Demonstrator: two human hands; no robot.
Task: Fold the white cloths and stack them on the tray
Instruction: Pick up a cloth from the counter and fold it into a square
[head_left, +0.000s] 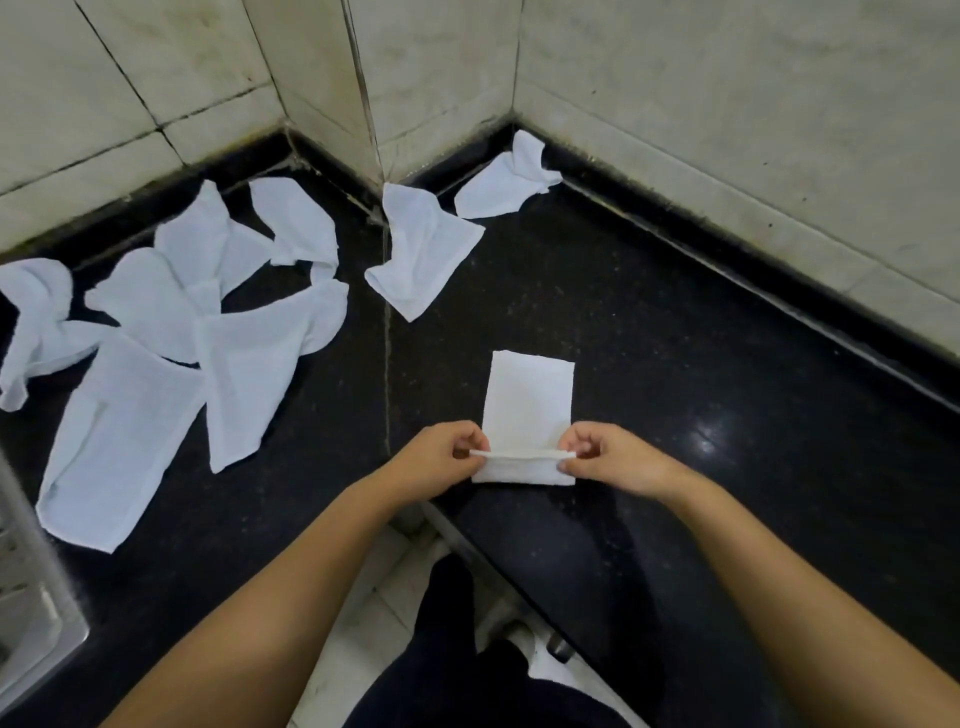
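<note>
A person's left hand (447, 454) and right hand (605, 457) each pinch a near corner of a folded white cloth (527, 400), lifting its near edge off a black stone counter (675, 364). Unfolded white cloths (171, 332) lie scattered to the left, two more (423, 249) near the tiled wall corner (374, 93).

Glossy black stone counter (701, 364) in a corner, pale tiled walls (727, 104) with dark grout, light floor tiles (363, 649) below
</note>
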